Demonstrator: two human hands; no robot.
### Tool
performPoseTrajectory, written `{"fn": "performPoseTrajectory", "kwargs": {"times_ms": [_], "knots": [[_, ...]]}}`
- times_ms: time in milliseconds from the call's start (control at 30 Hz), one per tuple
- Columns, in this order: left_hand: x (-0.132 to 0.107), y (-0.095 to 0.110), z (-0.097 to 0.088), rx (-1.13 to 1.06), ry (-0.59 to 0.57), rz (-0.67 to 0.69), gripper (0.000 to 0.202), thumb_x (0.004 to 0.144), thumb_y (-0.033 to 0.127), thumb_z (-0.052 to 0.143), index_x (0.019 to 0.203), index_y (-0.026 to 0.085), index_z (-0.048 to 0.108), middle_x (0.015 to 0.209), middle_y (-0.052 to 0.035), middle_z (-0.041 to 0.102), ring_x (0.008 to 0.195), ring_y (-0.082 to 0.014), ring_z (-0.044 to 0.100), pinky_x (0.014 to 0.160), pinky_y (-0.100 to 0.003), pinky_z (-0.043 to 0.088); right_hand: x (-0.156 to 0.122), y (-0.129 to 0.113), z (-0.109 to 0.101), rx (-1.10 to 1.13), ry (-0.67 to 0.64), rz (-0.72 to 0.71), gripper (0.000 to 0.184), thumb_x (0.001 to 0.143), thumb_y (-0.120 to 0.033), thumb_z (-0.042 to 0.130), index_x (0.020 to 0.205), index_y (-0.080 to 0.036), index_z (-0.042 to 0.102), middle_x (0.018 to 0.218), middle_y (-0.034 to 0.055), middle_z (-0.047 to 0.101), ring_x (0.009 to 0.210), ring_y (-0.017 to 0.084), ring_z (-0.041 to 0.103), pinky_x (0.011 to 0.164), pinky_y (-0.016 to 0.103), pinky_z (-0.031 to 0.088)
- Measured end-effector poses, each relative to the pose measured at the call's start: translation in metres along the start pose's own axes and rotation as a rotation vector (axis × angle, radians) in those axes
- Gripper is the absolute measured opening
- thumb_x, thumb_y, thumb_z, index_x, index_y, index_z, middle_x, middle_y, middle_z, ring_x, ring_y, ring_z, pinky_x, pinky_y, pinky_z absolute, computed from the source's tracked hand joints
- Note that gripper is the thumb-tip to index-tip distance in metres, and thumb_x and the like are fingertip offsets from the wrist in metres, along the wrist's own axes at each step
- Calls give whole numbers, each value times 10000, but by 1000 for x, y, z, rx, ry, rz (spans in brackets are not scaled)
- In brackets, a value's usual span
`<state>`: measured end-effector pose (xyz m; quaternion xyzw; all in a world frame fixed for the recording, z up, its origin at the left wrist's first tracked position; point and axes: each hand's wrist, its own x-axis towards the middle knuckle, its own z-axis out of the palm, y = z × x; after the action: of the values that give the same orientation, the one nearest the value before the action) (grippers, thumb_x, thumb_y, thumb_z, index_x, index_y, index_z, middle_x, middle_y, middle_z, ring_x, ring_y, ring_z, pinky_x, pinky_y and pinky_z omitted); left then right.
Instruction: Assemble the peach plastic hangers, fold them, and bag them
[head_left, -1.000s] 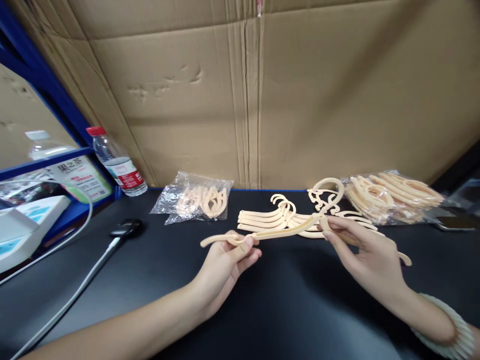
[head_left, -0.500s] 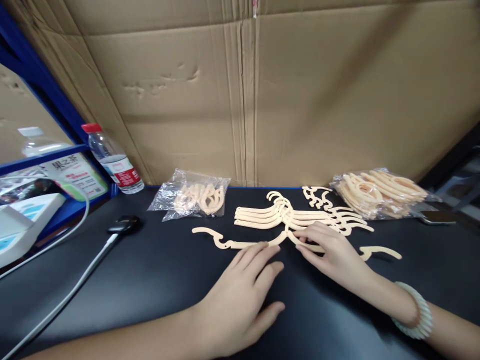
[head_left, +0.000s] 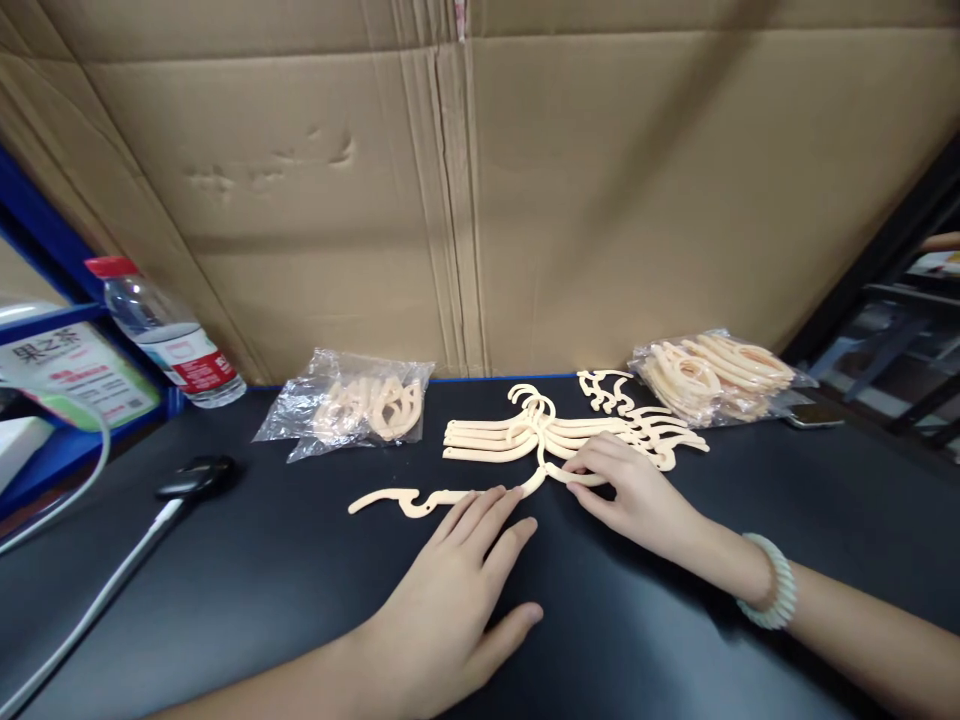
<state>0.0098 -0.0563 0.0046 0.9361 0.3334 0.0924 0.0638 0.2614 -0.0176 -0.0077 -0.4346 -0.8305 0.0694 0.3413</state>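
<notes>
A cream plastic folding hanger (head_left: 534, 484) lies on the black table nearest to me, its left arm stretched out sideways and ending in a curved end piece. My left hand (head_left: 457, 590) rests palm down with fingers spread, fingertips on that left arm. My right hand (head_left: 637, 495) pinches the hanger's right arm between thumb and fingers, close to the centre joint. The outer part of this right arm is hidden by my hand. Just behind lies a row of several similar hangers (head_left: 487, 440), their hooks overlapping at the middle.
Behind on the table are a clear bag of cream parts (head_left: 375, 405), loose end pieces (head_left: 604, 390) and a fuller bag (head_left: 712, 375). A phone (head_left: 814, 415) lies far right. To the left are a bottle (head_left: 180, 345) and a black device (head_left: 196, 477) on a white cable.
The view has shifted to the right, so things sit further left. The end piece that stuck out right of my right hand no longer shows there. Both hands remain on the hanger.
</notes>
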Motion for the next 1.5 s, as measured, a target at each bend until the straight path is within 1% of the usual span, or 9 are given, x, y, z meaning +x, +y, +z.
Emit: {"fn": "performPoseTrajectory", "kwargs": {"times_ms": [133,267,367,467,667,933,1267,1367,1500], "knots": [[1,-1,2,7,10,12,530,919,358,502,1414,199,397,1544,-140,313,1416,-350,276,1087,-607,343,7,19,-13,-57,97,2,111,888,-203,534,910,-189,642,854,68,664,841,222,605,756,369,493],[1,-1,1,-28,-3,88,497,921,301,499,1397,192,414,1533,-133,338,1422,-327,271,1109,-579,330,14,63,-37,-210,193,23,169,894,-194,483,924,-180,649,881,88,694,847,243,628,758,393,506],[2,-1,-1,-73,-21,165,486,909,226,499,1388,197,425,1506,-115,389,1418,-293,291,1135,-533,316,17,95,-52,-364,128,50,175,883,-181,497,889,-174,672,858,83,712,815,244,641,752,392,512],[4,-1,-1,-102,-18,195,477,898,190,499,1371,195,440,1482,-111,422,1406,-281,316,1144,-519,306,20,112,-56,-450,35,41,163,867,-170,534,848,-168,696,834,79,716,836,252,634,770,386,509],[5,0,0,-122,-16,212,439,899,177,495,1337,181,472,1427,-119,483,1375,-279,367,1141,-517,314,28,112,-48,-508,-73,78,160,843,-147,575,801,-163,728,803,81,721,827,253,624,761,357,498],[5,1,-2,-133,-19,207,411,891,174,504,1302,171,499,1404,-129,501,1361,-289,383,1134,-519,325,34,108,-45,-614,-128,153,186,845,-129,559,811,-143,741,802,111,712,807,251,615,715,335,449],[5,2,-3,-151,7,207,412,875,163,525,1286,178,509,1382,-125,524,1333,-295,416,1118,-522,344,33,107,-44,-655,-148,87,219,895,-160,519,851,-151,733,880,101,723,920,268,594,858,386,418],[6,2,-3,-174,27,202,415,865,158,536,1279,188,517,1369,-121,538,1320,-299,433,1109,-519,355,34,107,-43,-654,-136,85,211,883,-143,523,833,-152,728,873,100,725,868,250,624,813,363,443],[6,2,-3,-185,24,197,415,867,159,534,1281,192,517,1367,-118,542,1315,-299,440,1109,-515,356,32,109,-41,-655,-105,119,178,874,-159,544,829,-157,716,801,86,723,751,229,656,665,316,462]]}}
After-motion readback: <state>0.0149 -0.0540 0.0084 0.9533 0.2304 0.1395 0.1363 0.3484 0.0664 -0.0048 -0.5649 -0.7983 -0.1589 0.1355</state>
